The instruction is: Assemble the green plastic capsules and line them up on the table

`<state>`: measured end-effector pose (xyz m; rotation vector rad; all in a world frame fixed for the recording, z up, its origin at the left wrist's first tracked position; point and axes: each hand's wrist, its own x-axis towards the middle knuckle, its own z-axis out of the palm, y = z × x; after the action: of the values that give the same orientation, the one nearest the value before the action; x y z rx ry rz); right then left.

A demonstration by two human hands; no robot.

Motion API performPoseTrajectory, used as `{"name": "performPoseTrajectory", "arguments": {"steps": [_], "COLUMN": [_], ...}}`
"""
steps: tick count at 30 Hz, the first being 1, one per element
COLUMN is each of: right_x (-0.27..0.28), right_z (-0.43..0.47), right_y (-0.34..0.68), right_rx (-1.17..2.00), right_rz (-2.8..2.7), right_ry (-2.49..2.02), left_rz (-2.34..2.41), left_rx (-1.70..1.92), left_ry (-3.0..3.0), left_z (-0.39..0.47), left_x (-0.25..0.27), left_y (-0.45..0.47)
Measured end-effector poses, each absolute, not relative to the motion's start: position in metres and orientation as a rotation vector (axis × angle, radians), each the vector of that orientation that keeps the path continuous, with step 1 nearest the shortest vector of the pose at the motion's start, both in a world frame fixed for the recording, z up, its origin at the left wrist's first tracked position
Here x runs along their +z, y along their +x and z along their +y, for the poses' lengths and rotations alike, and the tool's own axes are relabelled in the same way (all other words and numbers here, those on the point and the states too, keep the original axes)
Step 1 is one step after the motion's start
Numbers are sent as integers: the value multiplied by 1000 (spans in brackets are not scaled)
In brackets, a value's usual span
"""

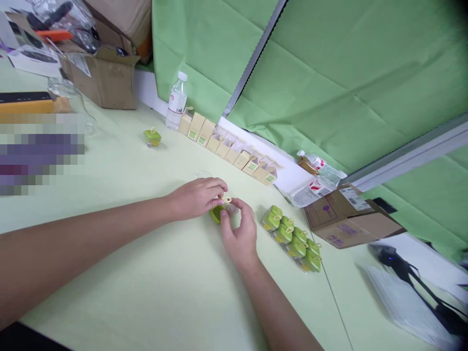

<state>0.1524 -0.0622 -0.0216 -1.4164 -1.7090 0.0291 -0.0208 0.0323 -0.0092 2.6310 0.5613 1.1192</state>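
In the middle of the table my left hand (195, 197) pinches a small cream-coloured loop piece (227, 200) between thumb and fingertips. My right hand (241, 234) faces it, thumb and index finger curled around a small green lid (215, 214), with something clear beside it partly hidden by the fingers. The right index fingertip is close to the loop piece; whether it touches cannot be made out. Just beyond my left hand lies a clear plastic piece (203, 174). To the right stand several small clear boxes with green lids and loops (292, 236), packed together.
A single green-lidded box (152, 137) stands at the back left, near a water bottle (177, 101). Several small cardboard boxes (224, 146) line the back edge. Further right are plastic bottles (316, 187), a carton (351, 217) and a black cable (413, 278). An open carton (104, 78) sits far left.
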Motion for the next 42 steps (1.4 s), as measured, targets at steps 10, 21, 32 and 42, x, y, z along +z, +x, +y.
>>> {"name": "performPoseTrajectory", "arguments": {"steps": [10, 21, 32, 42], "right_x": [-15, -13, -19, -13], "right_z": [-62, -64, -65, -63], "right_y": [151, 150, 149, 149], "right_rx": [-18, 3, 66, 78], "right_rz": [-1692, -1656, -1580, -1585], "right_ry": [-1291, -1296, -1339, -1320], "left_rz": [440, 412, 425, 420], "left_rx": [1095, 1123, 1087, 1107], "left_ry": [2684, 2747, 2701, 2511], "left_z": [29, 30, 31, 27], "left_x": [-9, -8, -8, -9], "left_y": [-19, -21, -19, -17]}}
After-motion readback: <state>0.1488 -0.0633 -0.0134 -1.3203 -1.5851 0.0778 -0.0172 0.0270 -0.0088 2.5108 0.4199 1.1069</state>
